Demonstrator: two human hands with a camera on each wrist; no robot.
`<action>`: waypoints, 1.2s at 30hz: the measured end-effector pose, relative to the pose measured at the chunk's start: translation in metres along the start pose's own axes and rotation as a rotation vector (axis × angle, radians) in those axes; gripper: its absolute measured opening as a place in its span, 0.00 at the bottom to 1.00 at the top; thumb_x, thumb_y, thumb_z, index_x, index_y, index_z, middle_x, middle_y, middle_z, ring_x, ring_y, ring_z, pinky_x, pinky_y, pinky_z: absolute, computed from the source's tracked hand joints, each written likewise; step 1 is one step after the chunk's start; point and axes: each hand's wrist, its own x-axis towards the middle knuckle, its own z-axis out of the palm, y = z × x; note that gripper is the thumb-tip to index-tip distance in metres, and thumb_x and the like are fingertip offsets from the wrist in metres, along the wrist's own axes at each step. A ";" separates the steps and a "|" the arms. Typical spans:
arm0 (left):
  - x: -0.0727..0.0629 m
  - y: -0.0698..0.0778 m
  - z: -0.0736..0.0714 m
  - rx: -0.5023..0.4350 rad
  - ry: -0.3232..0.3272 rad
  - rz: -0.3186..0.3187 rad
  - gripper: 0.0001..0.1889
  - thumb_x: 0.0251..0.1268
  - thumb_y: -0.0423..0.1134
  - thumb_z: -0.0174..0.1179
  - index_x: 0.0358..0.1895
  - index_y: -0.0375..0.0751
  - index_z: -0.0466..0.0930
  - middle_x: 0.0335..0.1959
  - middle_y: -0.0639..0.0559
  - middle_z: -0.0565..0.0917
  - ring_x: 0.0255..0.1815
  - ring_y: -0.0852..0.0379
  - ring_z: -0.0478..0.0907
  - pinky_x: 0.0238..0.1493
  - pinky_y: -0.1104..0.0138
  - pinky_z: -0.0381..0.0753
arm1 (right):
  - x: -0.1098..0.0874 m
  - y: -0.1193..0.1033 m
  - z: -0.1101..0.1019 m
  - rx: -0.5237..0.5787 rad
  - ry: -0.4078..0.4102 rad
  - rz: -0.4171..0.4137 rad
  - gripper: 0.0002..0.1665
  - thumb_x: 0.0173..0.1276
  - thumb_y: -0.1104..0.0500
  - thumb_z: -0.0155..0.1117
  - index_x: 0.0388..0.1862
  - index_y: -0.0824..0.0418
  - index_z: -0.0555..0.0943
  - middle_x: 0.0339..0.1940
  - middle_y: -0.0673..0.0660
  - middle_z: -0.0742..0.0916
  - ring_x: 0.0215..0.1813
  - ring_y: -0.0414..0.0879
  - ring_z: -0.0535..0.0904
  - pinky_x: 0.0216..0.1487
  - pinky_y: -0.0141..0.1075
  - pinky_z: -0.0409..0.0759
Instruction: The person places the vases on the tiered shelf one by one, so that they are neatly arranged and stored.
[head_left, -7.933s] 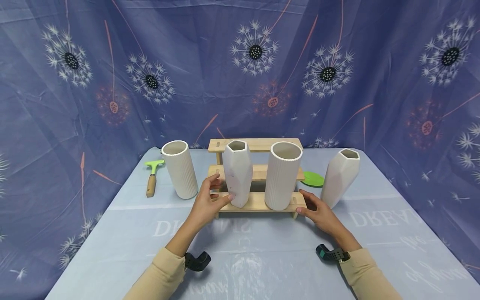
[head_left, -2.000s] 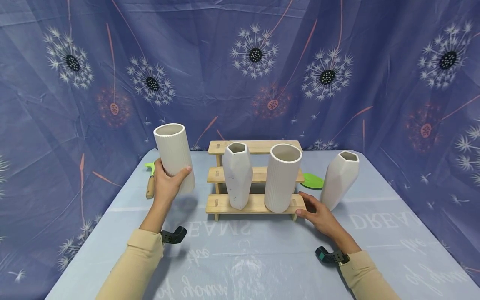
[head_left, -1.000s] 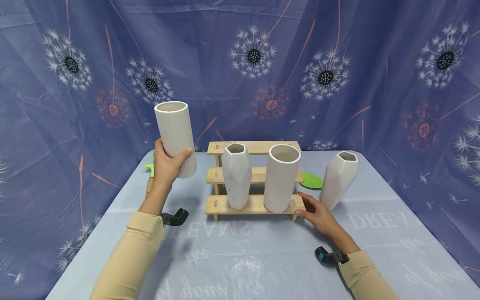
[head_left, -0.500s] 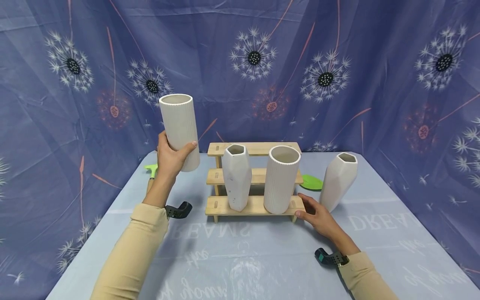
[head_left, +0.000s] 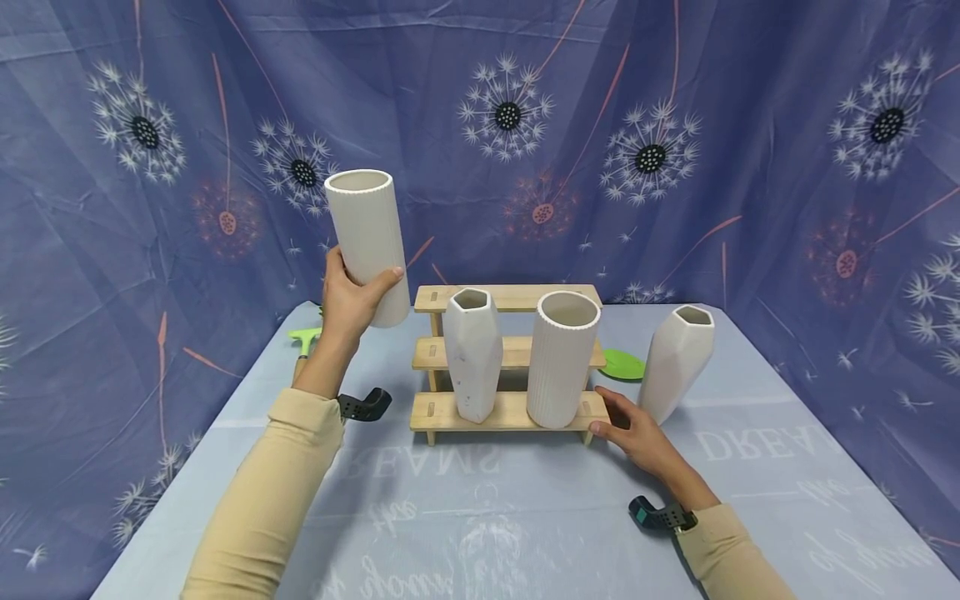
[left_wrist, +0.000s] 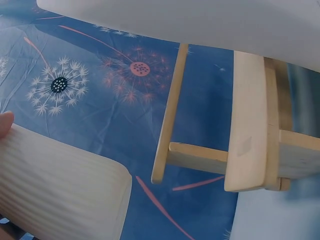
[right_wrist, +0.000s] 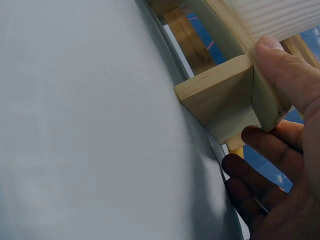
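My left hand [head_left: 351,297] grips a white ribbed cylindrical vase [head_left: 367,242] around its lower part and holds it up in the air, left of a three-tier wooden shelf stand [head_left: 431,411]. In the left wrist view, the vase's ribbed side [left_wrist: 65,180] shows with a fingertip at its edge. My right hand [head_left: 637,433] is at the right end of the lowest tier; in the right wrist view its thumb [right_wrist: 282,65] lies on top of the board, fingers below. On that tier stand a white faceted vase [head_left: 474,358] and another ribbed vase [head_left: 558,367].
Another faceted white vase [head_left: 677,362] leans right of my right hand on the light blue cloth [head_left: 525,517]. A green leaf-shaped item [head_left: 622,365] lies behind the stand's right side. At left, a green-headed tool [head_left: 303,336] is partly behind my left arm. A dandelion-print curtain [head_left: 420,125] hangs behind.
My left hand left the stand's left side, took the ribbed vase from the cloth, and lifted it up, lately drifting right toward the stand. My right hand has stayed at the stand's right end.
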 end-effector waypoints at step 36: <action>0.027 0.020 0.038 -0.022 -0.183 -0.030 0.45 0.49 0.51 0.70 0.69 0.52 0.54 0.64 0.47 0.69 0.62 0.47 0.71 0.60 0.48 0.72 | -0.002 -0.004 0.000 0.021 -0.005 -0.020 0.43 0.63 0.49 0.65 0.72 0.61 0.60 0.63 0.66 0.75 0.59 0.57 0.74 0.52 0.31 0.75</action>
